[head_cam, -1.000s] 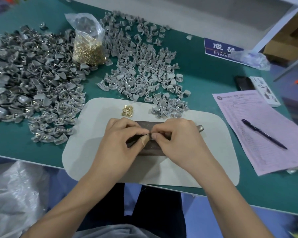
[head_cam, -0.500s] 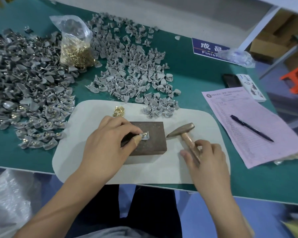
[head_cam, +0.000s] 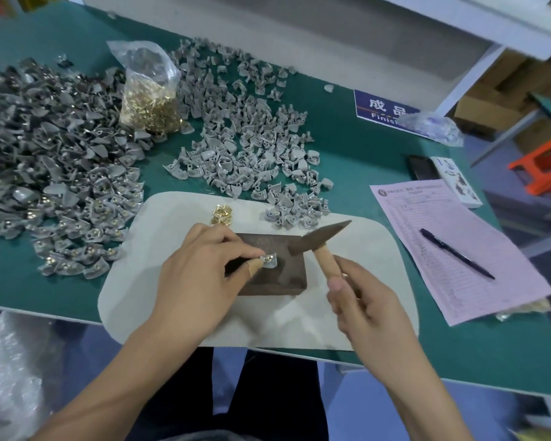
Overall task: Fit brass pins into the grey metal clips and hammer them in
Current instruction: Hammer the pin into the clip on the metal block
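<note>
Clip [head_cam: 269, 260] with brass pin on dark block [head_cam: 269, 268], frame centre | left hand [head_cam: 204, 275] pinches its edge | right hand [head_cam: 368, 308] grips hammer [head_cam: 323, 241], head poised just right | step: hammering | next: a square tap clear of fingertips

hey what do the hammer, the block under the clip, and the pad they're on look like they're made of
Hammer: dark, dull head, likely steel; pale tan handle looks like bare wood.
Block: dark brown, matte, mottled top with sharp edges; probably metal, possibly dense wood, cannot tell for sure.
Pad: off-white, matte, rounded corners, lying flat; looks like felt or soft foam.
</note>
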